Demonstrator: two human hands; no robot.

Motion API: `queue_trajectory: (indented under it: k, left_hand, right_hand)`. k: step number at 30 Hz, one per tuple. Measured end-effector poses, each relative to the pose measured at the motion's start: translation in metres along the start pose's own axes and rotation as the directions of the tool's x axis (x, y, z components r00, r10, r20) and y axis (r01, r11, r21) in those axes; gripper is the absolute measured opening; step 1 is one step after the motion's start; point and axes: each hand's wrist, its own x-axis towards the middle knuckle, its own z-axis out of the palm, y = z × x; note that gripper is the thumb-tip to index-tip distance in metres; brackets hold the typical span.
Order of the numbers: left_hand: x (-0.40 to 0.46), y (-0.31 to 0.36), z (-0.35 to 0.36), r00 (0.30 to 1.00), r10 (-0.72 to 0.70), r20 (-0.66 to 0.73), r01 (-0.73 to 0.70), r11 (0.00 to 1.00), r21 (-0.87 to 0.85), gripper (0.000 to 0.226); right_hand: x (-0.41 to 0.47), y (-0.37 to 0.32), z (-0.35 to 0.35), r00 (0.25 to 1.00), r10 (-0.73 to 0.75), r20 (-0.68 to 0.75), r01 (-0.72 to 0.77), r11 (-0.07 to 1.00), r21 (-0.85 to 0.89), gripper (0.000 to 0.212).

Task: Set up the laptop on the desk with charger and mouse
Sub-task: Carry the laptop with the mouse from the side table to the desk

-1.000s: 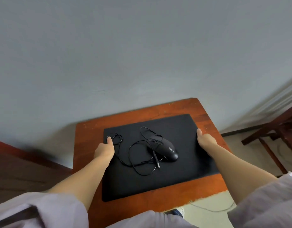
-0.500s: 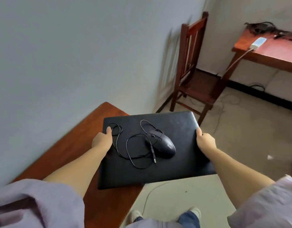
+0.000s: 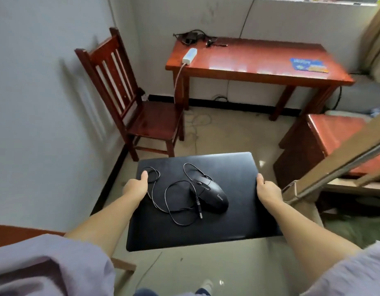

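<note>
Across the room, red desk [image 3: 255,60] straight ahead of the closed laptop [image 3: 197,201], long axis crosswise. Left hand [image 3: 136,185] and right hand [image 3: 268,189] clamped on its side edges; mouse [image 3: 212,194] loose on top.

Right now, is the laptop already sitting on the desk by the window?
No, the closed laptop, with the mouse on its lid, is held in the air by both hands, well short of the desk.
</note>
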Motion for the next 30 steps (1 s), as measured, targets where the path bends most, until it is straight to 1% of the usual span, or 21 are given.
queue_trajectory:
  k: [3,6,10,15,22,26,30]
  left_hand:
    - [0.003,0.046,0.042,0.998,0.036,0.043,-0.037,0.999,0.025,0.07]
    - [0.016,0.092,0.075,0.994,0.085,0.07,-0.091,0.992,0.088,0.07]
    - [0.048,0.155,0.115,0.985,0.15,0.088,-0.162,0.975,0.15,0.071]
    - [0.11,0.256,0.161,0.963,0.243,0.113,-0.26,0.95,0.174,0.071]
    - [0.185,0.429,0.198,0.922,0.339,0.186,-0.374,0.904,0.208,0.073]
    - [0.217,0.513,0.229,0.902,0.383,0.2,-0.421,0.884,0.205,0.073]
    - [0.252,0.583,0.27,0.901,0.391,0.186,-0.424,0.884,0.198,0.071]
  right_hand:
    - [0.037,0.017,-0.03,0.998,0.058,-0.02,-0.058,0.998,0.003,0.071]
    - [0.071,0.026,-0.046,0.992,0.127,-0.024,-0.127,0.992,0.012,0.071]
    - [0.127,0.023,-0.06,0.981,0.188,-0.045,-0.186,0.982,0.039,0.072]
    - [0.221,-0.018,-0.083,0.972,0.215,-0.092,-0.204,0.972,0.116,0.068]
    - [0.341,-0.086,-0.132,0.949,0.29,-0.127,-0.261,0.943,0.207,0.067]
    - [0.411,-0.116,-0.162,0.941,0.3,-0.159,-0.261,0.939,0.222,0.068]
    - [0.5,-0.143,-0.192,0.948,0.268,-0.172,-0.236,0.954,0.182,0.071]
